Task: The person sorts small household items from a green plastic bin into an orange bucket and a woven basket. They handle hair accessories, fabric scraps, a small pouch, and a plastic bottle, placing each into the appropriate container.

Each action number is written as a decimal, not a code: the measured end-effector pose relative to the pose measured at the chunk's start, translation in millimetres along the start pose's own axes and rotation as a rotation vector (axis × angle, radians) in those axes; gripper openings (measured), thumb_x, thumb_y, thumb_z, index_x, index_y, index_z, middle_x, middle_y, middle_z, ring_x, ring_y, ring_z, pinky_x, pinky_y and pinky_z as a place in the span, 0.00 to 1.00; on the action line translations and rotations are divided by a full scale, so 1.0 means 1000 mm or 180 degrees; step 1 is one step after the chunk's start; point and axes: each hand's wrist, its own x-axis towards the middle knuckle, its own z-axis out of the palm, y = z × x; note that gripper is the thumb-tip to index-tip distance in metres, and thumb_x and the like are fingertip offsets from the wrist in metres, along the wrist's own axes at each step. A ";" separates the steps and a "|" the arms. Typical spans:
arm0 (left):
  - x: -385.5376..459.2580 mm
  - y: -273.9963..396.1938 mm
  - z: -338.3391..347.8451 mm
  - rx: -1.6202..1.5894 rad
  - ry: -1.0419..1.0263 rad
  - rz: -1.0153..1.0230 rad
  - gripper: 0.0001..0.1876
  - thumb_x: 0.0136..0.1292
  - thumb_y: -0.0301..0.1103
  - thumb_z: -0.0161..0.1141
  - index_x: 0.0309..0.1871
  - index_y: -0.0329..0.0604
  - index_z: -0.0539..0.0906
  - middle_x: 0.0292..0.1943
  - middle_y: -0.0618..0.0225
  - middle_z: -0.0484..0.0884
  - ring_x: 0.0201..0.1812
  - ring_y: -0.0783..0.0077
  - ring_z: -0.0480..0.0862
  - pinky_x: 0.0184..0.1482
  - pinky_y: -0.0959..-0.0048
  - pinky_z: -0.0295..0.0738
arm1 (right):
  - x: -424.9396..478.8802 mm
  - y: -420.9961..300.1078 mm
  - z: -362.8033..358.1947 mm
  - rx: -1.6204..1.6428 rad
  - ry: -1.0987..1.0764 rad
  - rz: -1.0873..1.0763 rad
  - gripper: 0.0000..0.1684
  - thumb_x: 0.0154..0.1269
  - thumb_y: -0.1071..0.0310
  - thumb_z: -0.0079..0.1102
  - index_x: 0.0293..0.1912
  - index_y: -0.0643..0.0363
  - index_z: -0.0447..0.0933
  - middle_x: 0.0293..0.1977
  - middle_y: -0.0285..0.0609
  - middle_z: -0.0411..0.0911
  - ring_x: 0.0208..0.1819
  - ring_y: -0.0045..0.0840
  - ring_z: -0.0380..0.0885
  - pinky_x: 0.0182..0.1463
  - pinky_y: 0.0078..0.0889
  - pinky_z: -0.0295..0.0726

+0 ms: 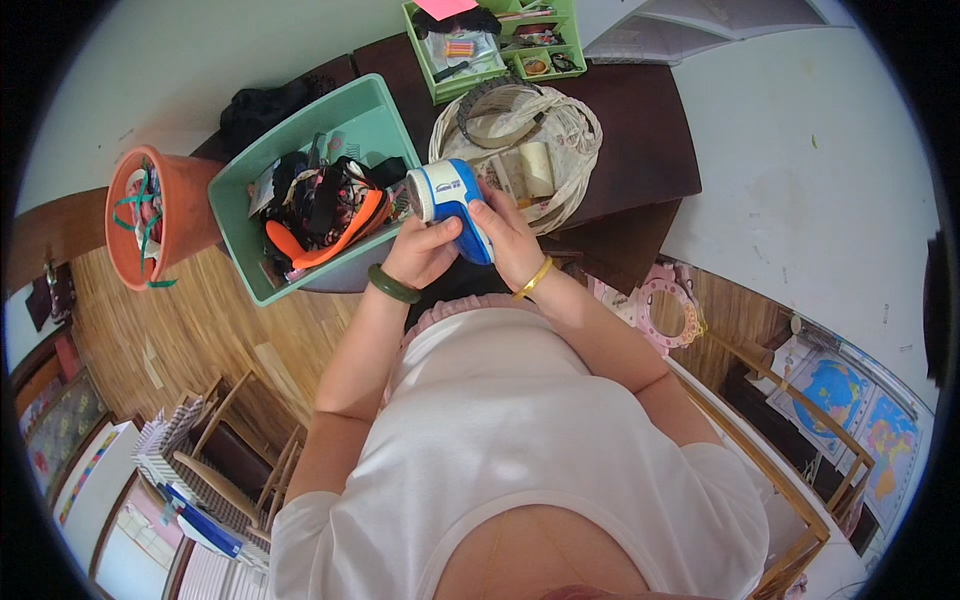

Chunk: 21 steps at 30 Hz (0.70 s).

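A blue and white fabric shaver [454, 206] is held between both hands in front of the waist. My right hand [510, 232] grips its blue handle from the right, thumb along the side. My left hand [424, 247] supports it from below and left, with the thumb against the handle; a green bangle is on that wrist. Just beyond stands a white wicker basket [589, 161] holding a dark headband, a pale roll and small items. Left of it, a green plastic bin [244, 225] holds hair accessories, combs and an orange band [341, 244].
An orange bucket [184, 202] with cloth and green ribbon stands far left. A light green divided organizer [442, 91] sits at the back of the dark table [645, 127]. Wooden chairs [217, 480] are at lower left, a pink ornate frame [651, 307] at right.
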 end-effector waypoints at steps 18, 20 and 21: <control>0.005 0.020 0.044 0.0633 0.0962 0.0087 0.30 0.72 0.39 0.57 0.73 0.47 0.61 0.39 0.73 0.76 0.33 0.80 0.76 0.38 0.77 0.78 | 0.017 0.016 -0.038 0.3889 -0.1513 0.2582 0.38 0.77 0.40 0.32 0.60 0.66 0.72 0.50 0.57 0.80 0.48 0.39 0.84 0.53 0.42 0.85; 0.006 0.019 0.042 0.0345 0.1008 -0.0029 0.26 0.72 0.39 0.57 0.70 0.48 0.63 0.37 0.72 0.76 0.31 0.80 0.76 0.37 0.76 0.79 | 0.015 0.018 -0.039 0.3745 -0.1570 0.2581 0.42 0.76 0.37 0.31 0.61 0.68 0.71 0.51 0.58 0.80 0.50 0.40 0.84 0.55 0.43 0.84; 0.007 0.019 0.039 0.0201 0.1026 -0.0087 0.25 0.72 0.39 0.56 0.69 0.49 0.65 0.36 0.72 0.76 0.30 0.79 0.77 0.36 0.76 0.79 | 0.015 0.016 -0.038 0.3595 -0.1613 0.2539 0.45 0.75 0.34 0.31 0.61 0.69 0.71 0.52 0.58 0.80 0.51 0.40 0.83 0.56 0.44 0.83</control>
